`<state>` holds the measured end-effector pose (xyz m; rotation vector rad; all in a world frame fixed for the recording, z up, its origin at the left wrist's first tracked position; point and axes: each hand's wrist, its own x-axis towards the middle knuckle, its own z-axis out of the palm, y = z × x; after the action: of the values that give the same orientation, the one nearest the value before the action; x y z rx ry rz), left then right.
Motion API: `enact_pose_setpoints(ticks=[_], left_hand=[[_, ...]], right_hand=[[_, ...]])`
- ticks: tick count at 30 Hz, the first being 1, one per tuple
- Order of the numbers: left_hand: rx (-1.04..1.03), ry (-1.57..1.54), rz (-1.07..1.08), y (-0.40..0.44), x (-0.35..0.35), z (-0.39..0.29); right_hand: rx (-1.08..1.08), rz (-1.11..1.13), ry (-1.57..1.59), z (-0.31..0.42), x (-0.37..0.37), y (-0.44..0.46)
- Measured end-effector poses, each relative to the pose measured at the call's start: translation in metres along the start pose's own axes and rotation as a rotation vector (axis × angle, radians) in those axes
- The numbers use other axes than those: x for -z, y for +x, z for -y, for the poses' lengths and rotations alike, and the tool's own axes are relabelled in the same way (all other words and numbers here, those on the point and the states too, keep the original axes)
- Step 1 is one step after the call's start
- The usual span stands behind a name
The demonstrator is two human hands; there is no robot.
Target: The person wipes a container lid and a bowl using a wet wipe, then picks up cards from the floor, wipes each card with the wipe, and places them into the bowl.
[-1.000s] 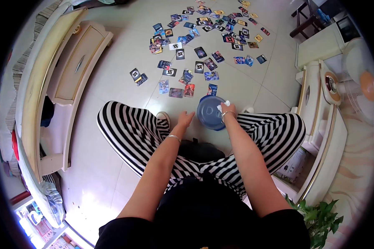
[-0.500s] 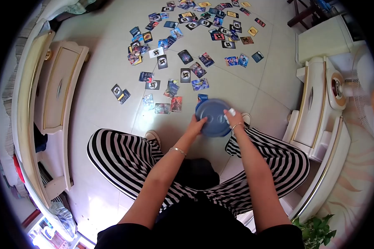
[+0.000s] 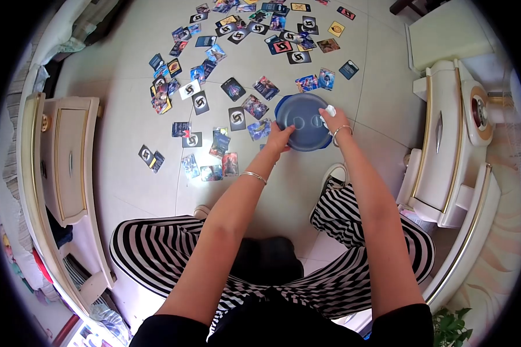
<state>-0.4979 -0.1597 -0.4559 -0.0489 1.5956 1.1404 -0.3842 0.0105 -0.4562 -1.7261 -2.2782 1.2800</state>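
A round blue plastic container with a greyish lid [image 3: 303, 133] is held out in front of me, over the floor at the near right of the scattered cards. My left hand [image 3: 279, 137] is closed on its left side, thumb lying on the lid and fingers partly hidden under the rim. On the right edge, my right hand [image 3: 337, 121] grips it, with a crumpled white tissue [image 3: 329, 111] by the fingers. Picture cards [image 3: 256, 107] lie near the container's left side, some face up, some showing black backs with a white swirl.
Many more cards [image 3: 226, 29] spread across the tiled floor [image 3: 353, 92] ahead. A cream drawer cabinet [image 3: 69, 156] stands at left, another cream cabinet [image 3: 443, 139] at right. A black seat [image 3: 266, 260] is beneath me. A green plant [image 3: 450, 327] shows at lower right.
Both hands have moved the container forward, away from my body, and slightly right. My view has shifted, so the cards sit further left. The grip on the container looks the same.
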Motion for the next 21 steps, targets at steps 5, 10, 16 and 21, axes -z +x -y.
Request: enact_pose_setpoints(ticks=[5, 10, 16, 21], left_hand=[[0.061, -0.097, 0.068, 0.013, 0.003, 0.015], [0.008, -0.061, -0.007, -0.014, 0.027, 0.029], [-0.324, 1.134, 0.412, -0.086, 0.108, 0.131], [0.232, 1.179, 0.623, -0.164, 0.145, 0.209]], right_hand=[[0.102, -0.01, 0.017, -0.004, -0.008, 0.018], [0.184, -0.27, 0.068, 0.006, -0.02, 0.003], [0.294, -0.027, -0.215, 0.024, -0.055, -0.104], [0.391, 0.599, -0.576, -0.006, -0.143, -0.206]])
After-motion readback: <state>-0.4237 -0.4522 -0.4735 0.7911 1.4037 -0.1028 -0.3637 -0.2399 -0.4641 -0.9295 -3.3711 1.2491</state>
